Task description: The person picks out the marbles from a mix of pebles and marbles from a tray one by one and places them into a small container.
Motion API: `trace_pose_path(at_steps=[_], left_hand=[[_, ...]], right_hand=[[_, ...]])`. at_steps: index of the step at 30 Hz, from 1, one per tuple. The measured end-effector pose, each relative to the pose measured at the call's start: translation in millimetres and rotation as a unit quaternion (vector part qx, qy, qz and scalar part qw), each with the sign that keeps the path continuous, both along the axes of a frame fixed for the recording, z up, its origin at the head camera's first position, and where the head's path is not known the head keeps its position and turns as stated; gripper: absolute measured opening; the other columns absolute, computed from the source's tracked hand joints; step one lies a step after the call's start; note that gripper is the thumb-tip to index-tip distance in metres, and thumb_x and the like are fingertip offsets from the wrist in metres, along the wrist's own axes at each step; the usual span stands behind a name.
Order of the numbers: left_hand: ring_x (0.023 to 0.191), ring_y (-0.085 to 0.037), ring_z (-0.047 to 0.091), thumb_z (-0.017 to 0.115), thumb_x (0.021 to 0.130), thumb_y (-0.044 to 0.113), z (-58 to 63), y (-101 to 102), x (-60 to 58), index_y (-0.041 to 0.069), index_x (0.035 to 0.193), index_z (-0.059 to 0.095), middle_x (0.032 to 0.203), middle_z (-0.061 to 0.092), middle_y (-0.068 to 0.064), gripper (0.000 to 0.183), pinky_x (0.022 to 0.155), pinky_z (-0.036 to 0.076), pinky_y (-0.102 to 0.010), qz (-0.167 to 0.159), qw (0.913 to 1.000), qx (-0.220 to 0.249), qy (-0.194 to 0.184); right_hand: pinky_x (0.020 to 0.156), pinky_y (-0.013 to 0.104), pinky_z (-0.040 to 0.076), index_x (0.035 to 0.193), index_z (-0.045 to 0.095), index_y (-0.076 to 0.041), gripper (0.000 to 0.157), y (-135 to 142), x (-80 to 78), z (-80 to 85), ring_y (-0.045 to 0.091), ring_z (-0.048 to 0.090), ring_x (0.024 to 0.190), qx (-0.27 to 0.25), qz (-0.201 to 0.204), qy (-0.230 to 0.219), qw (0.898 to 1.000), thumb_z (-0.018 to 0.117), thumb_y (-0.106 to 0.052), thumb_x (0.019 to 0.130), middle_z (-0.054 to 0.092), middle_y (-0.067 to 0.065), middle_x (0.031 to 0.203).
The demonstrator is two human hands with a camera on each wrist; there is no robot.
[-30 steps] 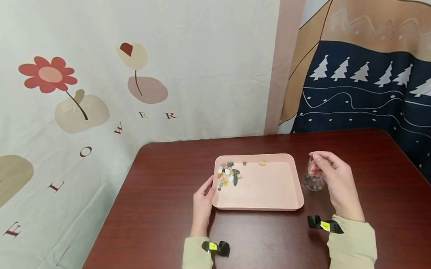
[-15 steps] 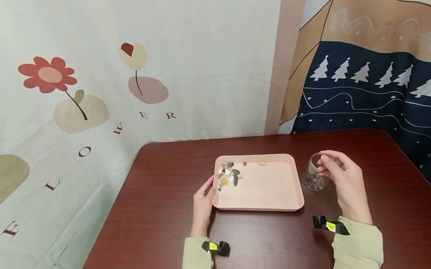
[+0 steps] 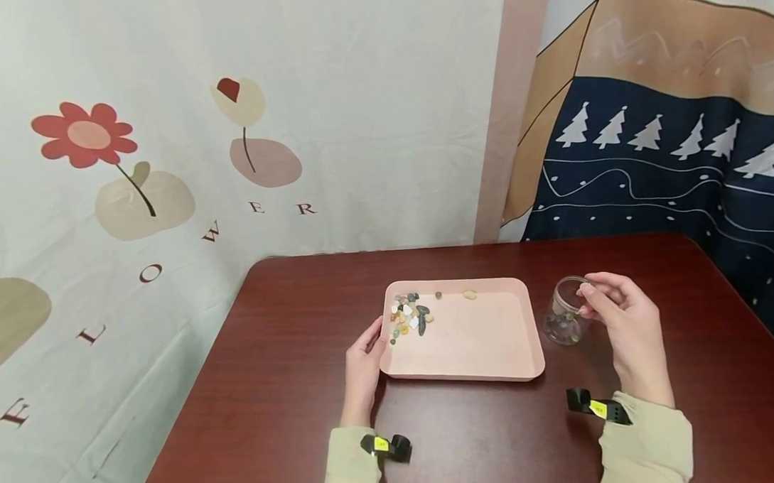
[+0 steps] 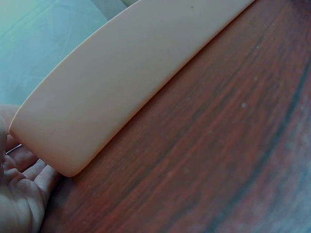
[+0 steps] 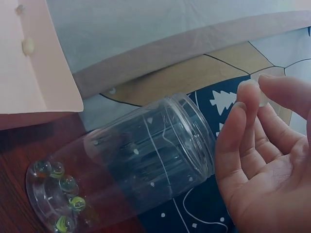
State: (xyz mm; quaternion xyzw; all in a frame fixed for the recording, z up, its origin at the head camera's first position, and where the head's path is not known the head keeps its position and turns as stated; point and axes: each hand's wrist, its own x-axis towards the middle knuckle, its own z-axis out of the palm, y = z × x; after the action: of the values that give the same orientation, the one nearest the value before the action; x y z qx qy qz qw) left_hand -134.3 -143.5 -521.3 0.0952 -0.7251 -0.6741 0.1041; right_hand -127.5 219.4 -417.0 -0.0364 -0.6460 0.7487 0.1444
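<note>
A pink tray (image 3: 473, 344) lies on the table, with several small pebbles (image 3: 416, 317) gathered at its left end. My left hand (image 3: 362, 368) holds the tray's left edge; in the left wrist view, fingers show at the tray's corner. To the tray's right stands a clear jar (image 3: 565, 322), upright, with several glass marbles (image 5: 68, 184) at its bottom. My right hand (image 3: 627, 328) is beside the jar's mouth, fingertips drawn together. In the right wrist view, thumb and fingers pinch a small translucent marble (image 5: 263, 100), mostly hidden by the fingertips.
Two stones lie apart from the pile near the tray's far edge: a brown pebble (image 3: 439, 295) and a yellowish stone (image 3: 470, 295). The dark red table (image 3: 280, 380) meets a printed cloth (image 3: 365, 127) behind. Black camera straps (image 3: 386, 447) sit on the wrists.
My right hand has moved rightward from over the jar's mouth to its right side, uncovering more of the jar. My left hand and the tray keep their places.
</note>
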Motion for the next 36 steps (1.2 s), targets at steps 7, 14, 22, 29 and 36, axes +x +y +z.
trace_pose_path(at_steps=[7,14,22,29,36], left_hand=[[0.11,-0.014,0.051,0.055,0.087,0.011,-0.2,0.0,0.2,0.017,0.121,0.058,0.12,0.056,0.0,0.034,0.087,0.043,-0.025,-0.001,1.0,0.006,-0.001],[0.11,-0.014,0.051,0.055,0.088,0.012,-0.8,-1.2,-0.2,0.017,0.121,0.058,0.121,0.055,0.0,0.034,0.087,0.043,-0.026,-0.003,0.9999,0.007,-0.007],[0.111,-0.016,0.051,0.055,0.088,0.011,0.1,0.4,0.2,0.014,0.122,0.057,0.122,0.055,-0.003,0.035,0.087,0.044,-0.026,0.001,1.0,-0.009,0.0],[0.11,-0.011,0.051,0.055,0.087,0.012,1.0,0.5,-0.7,0.018,0.12,0.058,0.121,0.056,0.002,0.034,0.087,0.043,-0.024,0.006,0.9999,-0.001,-0.01],[0.109,-0.011,0.051,0.055,0.087,0.011,0.8,-0.1,-0.5,0.017,0.12,0.058,0.12,0.056,0.002,0.034,0.087,0.043,-0.026,0.001,0.9999,0.004,-0.013]], right_hand=[[0.062,0.015,0.048,0.111,0.057,-0.002,0.037,3.0,1.1,-1.2,0.013,0.055,0.061,0.0,-0.04,-0.018,0.999,0.066,-0.019,0.08,0.06,0.006,0.087],[0.058,0.014,0.047,0.112,0.058,-0.003,0.038,7.5,1.7,-1.3,0.012,0.053,0.059,-0.01,-0.076,-0.032,0.997,0.067,-0.02,0.079,0.058,0.006,0.087],[0.058,0.013,0.046,0.112,0.058,-0.008,0.036,8.5,0.0,-5.2,0.011,0.054,0.061,0.064,-0.094,-0.062,0.992,0.066,-0.023,0.08,0.058,0.003,0.087],[0.058,0.013,0.046,0.112,0.059,-0.01,0.036,8.6,-3.6,-7.4,0.01,0.054,0.061,0.104,-0.109,-0.085,0.985,0.065,-0.027,0.081,0.058,0.002,0.086],[0.059,0.012,0.046,0.113,0.061,-0.01,0.039,8.4,-4.1,-9.1,0.01,0.054,0.065,0.103,-0.126,-0.103,0.981,0.065,-0.03,0.08,0.057,0.001,0.088]])
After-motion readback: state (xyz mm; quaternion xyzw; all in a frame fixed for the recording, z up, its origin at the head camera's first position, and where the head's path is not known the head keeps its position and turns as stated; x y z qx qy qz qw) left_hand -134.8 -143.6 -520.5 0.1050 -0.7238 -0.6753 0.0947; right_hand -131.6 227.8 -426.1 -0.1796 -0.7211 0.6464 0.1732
